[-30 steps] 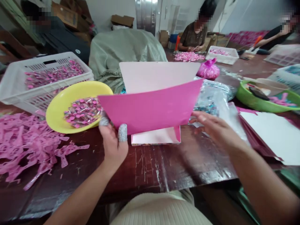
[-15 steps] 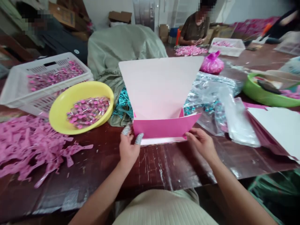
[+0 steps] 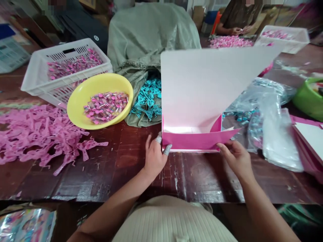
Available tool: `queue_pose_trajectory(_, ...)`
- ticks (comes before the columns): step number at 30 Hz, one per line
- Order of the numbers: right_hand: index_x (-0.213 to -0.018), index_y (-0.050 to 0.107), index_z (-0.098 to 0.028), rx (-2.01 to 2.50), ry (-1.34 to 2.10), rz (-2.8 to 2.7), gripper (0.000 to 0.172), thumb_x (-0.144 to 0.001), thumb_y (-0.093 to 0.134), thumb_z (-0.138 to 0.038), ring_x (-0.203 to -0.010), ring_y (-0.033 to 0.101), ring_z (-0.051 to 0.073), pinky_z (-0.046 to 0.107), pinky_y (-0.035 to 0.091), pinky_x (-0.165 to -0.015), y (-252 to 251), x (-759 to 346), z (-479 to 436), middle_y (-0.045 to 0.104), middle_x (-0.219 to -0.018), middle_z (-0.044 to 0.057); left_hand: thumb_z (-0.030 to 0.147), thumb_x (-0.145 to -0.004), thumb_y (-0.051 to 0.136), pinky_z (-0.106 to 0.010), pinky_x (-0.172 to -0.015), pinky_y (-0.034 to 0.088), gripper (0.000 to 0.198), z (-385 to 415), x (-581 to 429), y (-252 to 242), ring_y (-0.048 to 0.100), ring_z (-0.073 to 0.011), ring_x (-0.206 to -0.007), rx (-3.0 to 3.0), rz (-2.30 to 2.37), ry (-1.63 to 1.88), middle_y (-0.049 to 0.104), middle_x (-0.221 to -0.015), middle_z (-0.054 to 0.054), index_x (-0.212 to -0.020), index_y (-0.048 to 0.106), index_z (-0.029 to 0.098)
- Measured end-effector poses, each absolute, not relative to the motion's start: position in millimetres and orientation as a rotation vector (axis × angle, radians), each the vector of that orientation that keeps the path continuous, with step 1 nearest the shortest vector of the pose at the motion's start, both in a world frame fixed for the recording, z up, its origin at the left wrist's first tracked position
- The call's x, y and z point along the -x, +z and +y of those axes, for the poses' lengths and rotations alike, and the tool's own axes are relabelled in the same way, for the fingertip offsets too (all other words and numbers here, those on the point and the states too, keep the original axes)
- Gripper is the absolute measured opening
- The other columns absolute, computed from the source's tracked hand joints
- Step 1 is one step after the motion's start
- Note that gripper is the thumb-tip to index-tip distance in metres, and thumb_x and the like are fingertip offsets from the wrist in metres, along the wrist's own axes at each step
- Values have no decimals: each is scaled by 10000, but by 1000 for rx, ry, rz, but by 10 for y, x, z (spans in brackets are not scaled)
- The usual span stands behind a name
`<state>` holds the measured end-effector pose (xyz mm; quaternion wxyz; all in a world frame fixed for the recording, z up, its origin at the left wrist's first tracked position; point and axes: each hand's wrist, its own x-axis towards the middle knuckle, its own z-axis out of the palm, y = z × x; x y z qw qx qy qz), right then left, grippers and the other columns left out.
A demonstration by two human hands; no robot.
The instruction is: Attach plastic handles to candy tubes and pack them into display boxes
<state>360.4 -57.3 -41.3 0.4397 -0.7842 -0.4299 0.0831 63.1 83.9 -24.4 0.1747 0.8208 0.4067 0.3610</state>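
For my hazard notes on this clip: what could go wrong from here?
The left hand and right hand hold the box only low at its front, so the tall white panel might flop. The pink flap juts past the box's right side and could crease.

Soft, even indoor light looks brightest on the white inside of a pink cardboard box (image 3: 199, 80). A dark shadow slants toward the viewer across the glossy dark-red tabletop (image 3: 128, 151), whose front edge carries pale glare. Crinkled clear plastic bags (image 3: 275, 134) glint. Outer corners are dim, blurred and stretched; pixelation masks patches along the top.
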Motion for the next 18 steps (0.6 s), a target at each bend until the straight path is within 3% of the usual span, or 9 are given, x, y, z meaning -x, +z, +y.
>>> queue_pose_trajectory(2,-926,660,-210,1925,186,-1129,316,-877,695,-520,-716,614,207,358,506,-656,-470,-3644,-594,651,-838,46,364,-945,628,-615,-1172,304,390,812,-597,-257,597,-345,-1252,-2506,1241,944,722,-1159,-184,-1257,600,133)
queue_pose_trajectory(4,-909,659,-216,1910,185,-1187,287,-881,698,-499,-743,608,211,350,503,-647,-485,-3676,-622,629,-840,44,355,-937,639,-607,-1142,330,429,795,-539,-207,523,-379,-1326,-2616,1286,877,667,-1283,-226,-1299,597,128)
queue_pose_trajectory(6,-914,662,-220,1912,170,-1227,285,-884,689,-502,-792,613,231,357,520,-643,-428,-3684,-644,620,-872,61,395,-918,662,-599,-1133,345,594,814,-501,-92,411,-423,-1416,-2681,1303,964,472,-1501,-289,-1411,524,94)
queue_pose_trajectory(8,-1053,661,-219,1894,79,-1224,331,-882,684,-501,-947,629,278,394,561,-700,-290,-3654,-637,625,-1049,115,470,-891,687,-611,-1165,304,763,885,-528,64,299,-451,-1480,-2740,1255,1149,289,-1610,-299,-1494,433,78)
queue_pose_trajectory(10,-1299,575,-213,1842,-121,-1248,503,-885,678,-481,-1223,552,344,478,561,-879,-96,-3585,-569,533,-1354,181,487,-910,658,-597,-1203,256,703,1006,-638,217,304,-417,-1491,-2868,1022,1160,352,-1606,-226,-1490,457,144)
queue_pose_trajectory(12,-1429,478,-203,1798,-288,-1396,596,-909,649,-439,-1393,423,367,533,459,-1062,98,-3498,-420,414,-1527,190,445,-973,569,-525,-1182,325,488,1154,-810,326,452,-348,-1402,-2983,761,904,519,-1510,-141,-1408,560,222)
queue_pose_trajectory(14,-1370,549,-195,1835,-312,-1628,457,-963,573,-403,-1350,481,344,507,411,-1096,239,-3433,-209,528,-1456,170,428,-1022,463,-431,-1027,471,427,1302,-994,380,593,-301,-1216,-3011,710,618,647,-1350,-126,-1372,599,225)
queue_pose_trajectory(16,-1193,659,-200,1974,-257,-1767,326,-1022,466,-398,-1155,614,304,429,468,-960,310,-3423,18,691,-1214,140,499,-1029,414,-368,-833,524,517,1428,-1141,406,636,-294,-1085,-2995,818,463,699,-1209,-142,-1402,575,179)
queue_pose_trajectory(18,-1070,687,-203,2126,-217,-1776,375,-1055,386,-425,-989,666,271,362,465,-782,329,-3466,210,742,-1030,110,639,-973,453,-358,-779,521,667,1526,-1229,432,633,-312,-1083,-2985,857,381,700,-1177,-150,-1409,558,145)
